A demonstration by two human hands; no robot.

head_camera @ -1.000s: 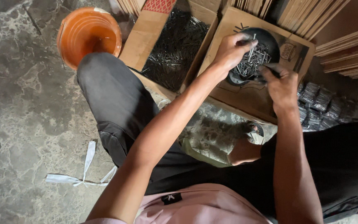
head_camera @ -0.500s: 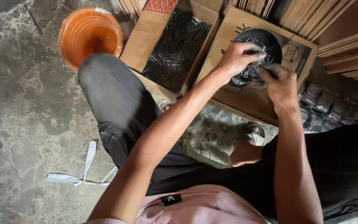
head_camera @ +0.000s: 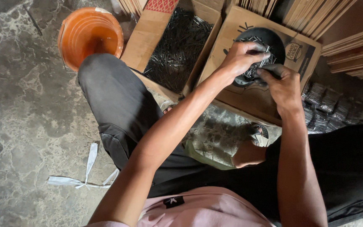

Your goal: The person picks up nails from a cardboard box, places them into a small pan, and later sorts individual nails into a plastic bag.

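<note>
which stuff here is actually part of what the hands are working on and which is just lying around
In use:
left hand and right hand, both at the nails in the black dish
closed cardboard box under the dish

Lying about:
open box of loose nails
orange bucket
white strips on the floor
wooden slats

An orange bucket (head_camera: 90, 35) stands at eleven o'clock on the mottled floor (head_camera: 17, 105); an open cardboard box of loose nails (head_camera: 177, 46) lies at twelve; white strips (head_camera: 82, 176) at eight; stacked wooden slats (head_camera: 349, 46) at two.
</note>
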